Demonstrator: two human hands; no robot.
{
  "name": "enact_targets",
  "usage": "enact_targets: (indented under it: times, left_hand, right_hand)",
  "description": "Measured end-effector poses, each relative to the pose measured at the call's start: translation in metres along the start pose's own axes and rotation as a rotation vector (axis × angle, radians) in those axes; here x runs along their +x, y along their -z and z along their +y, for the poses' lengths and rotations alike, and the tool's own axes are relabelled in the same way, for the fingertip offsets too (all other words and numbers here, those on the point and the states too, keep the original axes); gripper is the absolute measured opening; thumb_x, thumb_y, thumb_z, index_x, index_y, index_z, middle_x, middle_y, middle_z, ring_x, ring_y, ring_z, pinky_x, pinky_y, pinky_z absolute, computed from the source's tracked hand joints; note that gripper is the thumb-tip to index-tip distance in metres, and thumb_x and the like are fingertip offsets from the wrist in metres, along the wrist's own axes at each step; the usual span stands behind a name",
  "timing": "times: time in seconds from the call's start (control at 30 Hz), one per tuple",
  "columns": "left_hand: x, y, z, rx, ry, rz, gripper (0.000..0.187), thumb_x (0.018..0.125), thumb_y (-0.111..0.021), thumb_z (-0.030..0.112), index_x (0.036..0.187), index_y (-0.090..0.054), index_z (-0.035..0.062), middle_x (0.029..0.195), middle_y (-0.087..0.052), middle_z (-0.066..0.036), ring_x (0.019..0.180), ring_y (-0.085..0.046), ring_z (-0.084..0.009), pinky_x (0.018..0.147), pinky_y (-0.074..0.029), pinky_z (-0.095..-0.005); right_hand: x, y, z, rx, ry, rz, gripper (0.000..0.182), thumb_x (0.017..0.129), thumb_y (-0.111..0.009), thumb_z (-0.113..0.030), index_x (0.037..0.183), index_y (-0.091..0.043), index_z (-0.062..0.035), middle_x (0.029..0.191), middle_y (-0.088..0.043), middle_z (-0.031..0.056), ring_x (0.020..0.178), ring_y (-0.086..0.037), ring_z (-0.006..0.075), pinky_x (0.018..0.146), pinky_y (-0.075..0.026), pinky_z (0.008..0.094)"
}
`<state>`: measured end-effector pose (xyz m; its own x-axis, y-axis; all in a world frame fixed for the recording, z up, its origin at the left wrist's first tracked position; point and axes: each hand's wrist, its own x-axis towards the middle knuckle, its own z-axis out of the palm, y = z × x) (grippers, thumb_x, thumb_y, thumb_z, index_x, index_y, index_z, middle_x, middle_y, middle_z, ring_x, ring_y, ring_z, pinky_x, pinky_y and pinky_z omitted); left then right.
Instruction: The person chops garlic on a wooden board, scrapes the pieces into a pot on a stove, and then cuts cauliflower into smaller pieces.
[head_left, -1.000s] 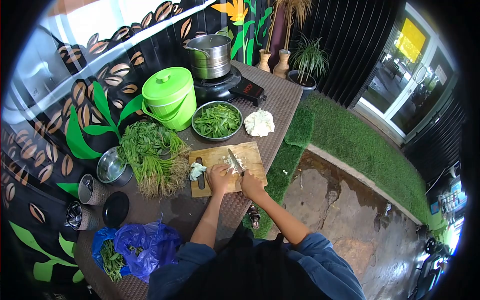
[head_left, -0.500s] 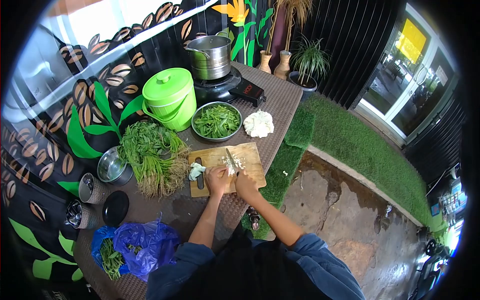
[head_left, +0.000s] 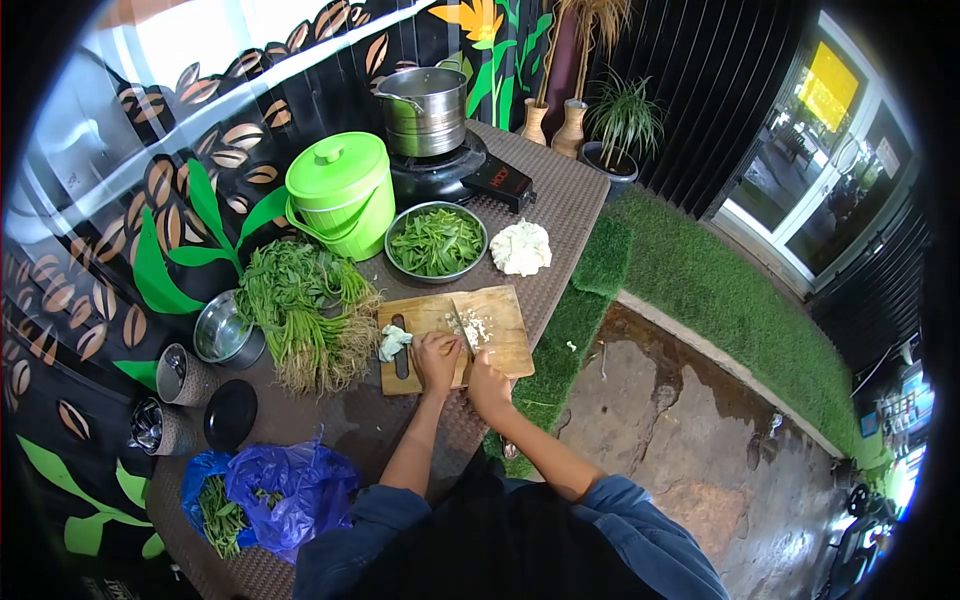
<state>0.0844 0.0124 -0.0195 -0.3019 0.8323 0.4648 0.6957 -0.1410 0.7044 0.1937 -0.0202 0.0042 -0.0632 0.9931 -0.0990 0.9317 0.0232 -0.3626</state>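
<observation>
Mid-board, right hand (head_left: pixel 489 383) clamped on steel-bladed kitchen knife (head_left: pixel 459 324); left hand (head_left: pixel 437 357) curled over small white chopped pieces (head_left: pixel 476 327) on wooden cutting board (head_left: pixel 505 345). Pieces likely light, crumbly; pin with fingertips tucked.

Knife (head_left: pixel 461 327): slim blade, tip pointing up-frame, angled over wooden cutting board (head_left: pixel 505 345) at frame centre. Chopped white bits (head_left: pixel 477 327): small loose pile just right of blade, on board's upper middle.

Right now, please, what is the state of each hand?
Left hand: curled on the cutting board, pressing the chopped white pieces.
Right hand: closed, holding the knife.
</observation>
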Motion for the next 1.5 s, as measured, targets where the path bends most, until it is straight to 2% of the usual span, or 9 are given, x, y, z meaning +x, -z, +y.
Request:
enact_targets:
  times: [0.2, 0.33, 0.4, 0.5, 0.8, 0.97, 1.17, 1.23, 1.5]
  left_hand:
    - [0.001, 0.004, 0.003, 0.018, 0.01, -0.019, 0.01, 0.071, -0.077, 0.018, 0.078, -0.075, 0.0123, 0.084, -0.067, -0.002, 0.091, -0.054, -0.0245, 0.085, -0.041, -0.0371]
    - [0.001, 0.004, 0.0, -0.013, -0.026, -0.01, 0.009, 0.071, -0.076, 0.014, 0.078, -0.074, 0.0104, 0.084, -0.065, -0.004, 0.092, -0.054, -0.0264, 0.082, -0.044, -0.0367]
    - [0.0, 0.004, 0.002, -0.012, -0.025, -0.008, 0.008, 0.07, -0.076, 0.013, 0.078, -0.074, 0.0101, 0.084, -0.065, -0.004, 0.092, -0.053, -0.0263, 0.082, -0.044, -0.0367]
    - [-0.003, 0.006, 0.003, -0.025, -0.011, -0.027, 0.008, 0.07, -0.076, 0.013, 0.078, -0.074, 0.01, 0.084, -0.065, -0.004, 0.091, -0.053, -0.0261, 0.082, -0.044, -0.0364]
    - [-0.001, 0.003, 0.001, -0.011, -0.023, -0.017, 0.01, 0.071, -0.076, 0.016, 0.08, -0.075, 0.0105, 0.083, -0.064, -0.004, 0.092, -0.053, -0.0252, 0.083, -0.043, -0.0355]
    - [-0.001, 0.006, 0.004, -0.017, -0.014, -0.044, 0.008, 0.072, -0.075, 0.014, 0.079, -0.075, 0.0095, 0.083, -0.064, -0.004, 0.092, -0.052, -0.0255, 0.083, -0.043, -0.0354]
    - [-0.001, 0.006, 0.002, -0.049, -0.029, -0.041, 0.008, 0.071, -0.076, 0.014, 0.078, -0.075, 0.0091, 0.082, -0.064, -0.004, 0.092, -0.052, -0.0255, 0.083, -0.044, -0.036]
    - [-0.002, 0.007, 0.002, -0.044, -0.031, -0.039, 0.008, 0.071, -0.076, 0.014, 0.077, -0.074, 0.0093, 0.082, -0.064, -0.004, 0.092, -0.053, -0.0255, 0.083, -0.044, -0.0361]
    - [-0.004, 0.005, -0.002, -0.022, -0.08, -0.015, 0.007, 0.071, -0.076, 0.013, 0.077, -0.074, 0.0099, 0.083, -0.064, -0.004, 0.091, -0.053, -0.0258, 0.082, -0.044, -0.0362]
  right_hand:
    - [0.02, 0.016, 0.009, 0.017, 0.137, 0.002, 0.032, 0.09, -0.045, -0.016, 0.114, -0.043, 0.0054, 0.08, -0.067, 0.0225, 0.075, -0.069, 0.0349, 0.064, -0.056, 0.042]
    - [0.006, 0.008, -0.002, 0.061, 0.058, 0.018, 0.029, 0.09, -0.046, -0.017, 0.109, -0.044, 0.0047, 0.079, -0.067, 0.0229, 0.075, -0.069, 0.0351, 0.063, -0.056, 0.0424]
    - [0.006, -0.002, -0.001, 0.005, 0.049, -0.036, 0.035, 0.093, -0.045, -0.021, 0.114, -0.04, 0.005, 0.08, -0.066, 0.0247, 0.076, -0.067, 0.0412, 0.066, -0.055, 0.0469]
    - [0.014, 0.006, 0.003, 0.048, 0.085, 0.003, 0.033, 0.09, -0.047, -0.017, 0.113, -0.043, 0.0067, 0.08, -0.067, 0.0236, 0.074, -0.069, 0.0362, 0.063, -0.056, 0.0446]
    - [0.008, -0.005, -0.001, -0.034, 0.123, 0.102, 0.037, 0.091, -0.047, -0.017, 0.117, -0.038, 0.0079, 0.081, -0.065, 0.0268, 0.079, -0.067, 0.0398, 0.068, -0.055, 0.0466]
    - [0.015, 0.004, 0.001, 0.09, 0.098, -0.023, 0.045, 0.09, -0.047, -0.017, 0.123, -0.034, 0.0105, 0.077, -0.065, 0.025, 0.074, -0.068, 0.0394, 0.066, -0.055, 0.0471]
    - [0.014, -0.002, -0.004, 0.09, 0.037, 0.01, 0.033, 0.091, -0.047, -0.018, 0.113, -0.04, 0.0053, 0.078, -0.065, 0.0257, 0.074, -0.067, 0.0398, 0.066, -0.055, 0.0474]
    - [0.018, -0.001, 0.0, 0.112, 0.102, 0.123, 0.027, 0.09, -0.046, -0.017, 0.108, -0.044, 0.0037, 0.071, -0.066, 0.023, 0.065, -0.068, 0.0368, 0.059, -0.056, 0.0442]
    - [0.02, -0.003, -0.001, 0.062, 0.053, 0.058, 0.029, 0.09, -0.046, -0.018, 0.11, -0.044, 0.0032, 0.075, -0.067, 0.0233, 0.07, -0.069, 0.0359, 0.06, -0.056, 0.0436]
